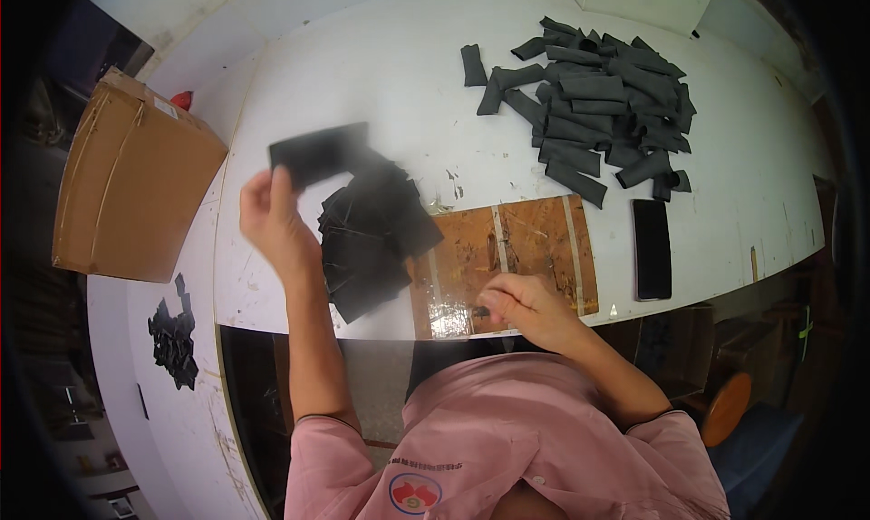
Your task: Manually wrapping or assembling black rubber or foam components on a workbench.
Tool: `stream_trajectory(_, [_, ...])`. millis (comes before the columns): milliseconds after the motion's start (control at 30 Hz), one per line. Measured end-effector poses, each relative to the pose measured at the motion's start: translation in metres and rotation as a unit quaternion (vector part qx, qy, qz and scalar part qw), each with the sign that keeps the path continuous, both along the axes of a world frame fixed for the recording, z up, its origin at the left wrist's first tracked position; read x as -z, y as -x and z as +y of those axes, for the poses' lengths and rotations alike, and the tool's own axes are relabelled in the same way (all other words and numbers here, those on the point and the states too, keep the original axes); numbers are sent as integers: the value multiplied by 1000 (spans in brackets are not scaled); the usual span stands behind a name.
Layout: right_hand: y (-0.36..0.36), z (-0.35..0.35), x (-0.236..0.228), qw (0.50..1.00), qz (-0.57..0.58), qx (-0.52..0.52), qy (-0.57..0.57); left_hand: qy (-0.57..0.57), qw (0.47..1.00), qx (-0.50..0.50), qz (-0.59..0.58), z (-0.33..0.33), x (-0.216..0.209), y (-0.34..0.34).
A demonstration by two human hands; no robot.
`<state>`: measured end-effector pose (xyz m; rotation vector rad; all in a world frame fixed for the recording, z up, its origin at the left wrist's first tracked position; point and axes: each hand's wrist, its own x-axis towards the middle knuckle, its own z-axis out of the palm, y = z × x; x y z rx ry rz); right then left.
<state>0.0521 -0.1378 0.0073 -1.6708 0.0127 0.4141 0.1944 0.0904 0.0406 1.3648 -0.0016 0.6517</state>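
Note:
Raised over the left part of the white table, my left hand [272, 214] pinches a thin black rectangular piece [313, 155] by its near corner. Just below and to the right of it lies a loose pile of similar black flat pieces [367, 239], slightly blurred. My right hand [526, 307] is closed above the front edge of a worn brown board [548, 248] with pale strips across it. A small dark tip [480, 312] shows at its fingers; what it belongs to is hidden in the grip.
A heap of dark grey fabric tubes [616, 94] covers the far right of the table. Right of the board lies a black phone [651, 248]. At left stand a cardboard box [136, 176] and, nearer, a small pile of black scraps [172, 339].

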Motion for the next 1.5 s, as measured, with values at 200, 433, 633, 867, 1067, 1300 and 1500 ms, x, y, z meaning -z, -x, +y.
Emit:
stream_trajectory(200, [6,39,17,961,-135,75,-231,350,875,283,178,-34,30,103])
stream_trajectory(433, [8,44,16,936,-238,248,-78,450,769,283,355,-70,83,152])
stream_trajectory(633, [14,20,17,889,-354,253,143,217,867,215,394,-86,62,170])
stream_trajectory(867, [22,3,27,846,-425,223,233,86,926,245,274,-94,25,170])
stream_trajectory(1067, [23,-2,28,828,-454,199,264,45,892,285,347,-96,26,166])
stream_trajectory(1300, [23,-4,32,818,-462,189,287,137,868,291,379,-98,23,168])
stream_trajectory(1500, [21,-3,37,793,-485,182,321,190,830,309,423,-93,28,160])
